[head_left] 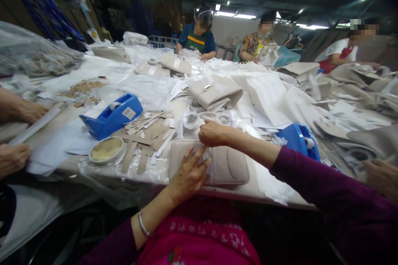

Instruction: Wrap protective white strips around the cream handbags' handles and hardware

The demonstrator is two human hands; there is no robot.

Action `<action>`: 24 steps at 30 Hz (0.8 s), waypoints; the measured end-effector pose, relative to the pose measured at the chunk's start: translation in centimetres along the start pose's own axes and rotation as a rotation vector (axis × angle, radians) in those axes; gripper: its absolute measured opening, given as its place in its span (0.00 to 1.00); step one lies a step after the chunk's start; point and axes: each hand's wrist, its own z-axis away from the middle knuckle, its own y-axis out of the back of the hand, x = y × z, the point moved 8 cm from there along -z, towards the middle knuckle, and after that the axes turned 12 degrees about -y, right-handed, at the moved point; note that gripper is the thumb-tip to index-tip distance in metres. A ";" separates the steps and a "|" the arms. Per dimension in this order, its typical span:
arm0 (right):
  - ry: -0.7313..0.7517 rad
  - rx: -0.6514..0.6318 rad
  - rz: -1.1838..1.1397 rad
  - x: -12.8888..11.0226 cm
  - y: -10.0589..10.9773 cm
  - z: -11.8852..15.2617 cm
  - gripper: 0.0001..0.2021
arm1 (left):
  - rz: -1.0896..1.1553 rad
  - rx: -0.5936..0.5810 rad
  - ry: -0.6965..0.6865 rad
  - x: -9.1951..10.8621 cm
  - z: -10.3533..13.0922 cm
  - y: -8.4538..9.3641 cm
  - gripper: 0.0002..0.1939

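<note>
A flat beige bag (239,168) with rounded corners and a curved stitched line lies before me at the table's edge. A whitish translucent strip (212,166) crosses its middle. My left hand (190,172) rests on the bag's left half, fingers spread and stretched out. Over the bag's far edge my right hand (212,133) is closed in a pinch; what it holds, if anything, is hidden. Just beyond are clear rings that look like tape rolls (191,121). A folded beige bag with a metal clasp (214,93) lies farther back.
Blue tape dispensers stand left (115,116) and right (298,140). A round tin (106,150) sits by beige strips (146,136). White foam sheets (273,95) cover much of the table (161,174). Co-workers' hands are at both sides; several people work across.
</note>
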 end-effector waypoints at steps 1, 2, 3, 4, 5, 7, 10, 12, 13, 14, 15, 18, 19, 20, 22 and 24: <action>0.003 0.004 0.002 0.0 0.0 -0.1 0.09 | 0.003 -0.002 -0.002 0.0 0.0 0.0 0.20; 0.008 0.007 0.004 -0.1 0.0 -0.1 0.09 | 0.009 -0.005 -0.003 0.0 0.0 -0.1 0.20; 0.014 0.009 0.004 -0.1 0.1 -0.1 0.08 | 0.017 -0.008 -0.005 0.0 0.0 -0.1 0.20; 0.018 0.011 0.003 -0.2 0.2 0.0 0.08 | 0.026 -0.013 -0.006 0.0 0.0 -0.2 0.20; 0.021 0.013 0.002 -0.4 0.3 0.1 0.07 | 0.036 -0.017 -0.011 0.1 0.0 -0.2 0.20; 0.018 0.020 0.007 -0.6 0.6 0.2 0.07 | 0.053 -0.022 -0.017 0.1 0.0 -0.3 0.20; -0.022 0.037 0.043 -1.0 0.8 0.3 0.07 | 0.063 -0.012 -0.019 0.0 0.0 -0.1 0.20; -0.062 0.042 0.064 -1.1 0.8 0.3 0.08 | 0.064 -0.011 -0.023 0.0 -0.1 0.0 0.21; -0.076 0.041 0.069 -1.2 0.7 0.3 0.09 | 0.062 -0.015 -0.026 0.0 -0.2 0.0 0.22; -0.083 0.041 0.072 -1.2 0.6 0.3 0.10 | 0.059 -0.020 -0.027 -0.1 -0.2 0.0 0.22; -0.083 0.047 0.071 -1.2 0.6 0.3 0.10 | 0.052 -0.027 -0.027 -0.1 -0.2 0.0 0.22; -0.090 0.096 0.063 -0.3 0.7 -0.2 0.07 | 0.010 -0.074 -0.036 -0.2 -0.2 -0.3 0.23; -0.106 0.100 0.054 0.5 0.6 -0.6 0.05 | -0.008 -0.091 -0.042 -0.2 -0.2 -0.5 0.24; -0.122 0.087 0.040 1.4 0.3 -1.1 0.06 | -0.026 -0.108 -0.050 -0.2 -0.1 -0.7 0.25; -0.138 0.018 -0.008 3.6 -0.7 -2.3 0.15 | -0.054 -0.128 -0.061 -0.2 0.0 -0.9 0.26; -0.154 -0.023 -0.058 5.8 -1.5 -3.3 0.19 | -0.069 -0.136 -0.066 -0.2 0.0 -1.1 0.26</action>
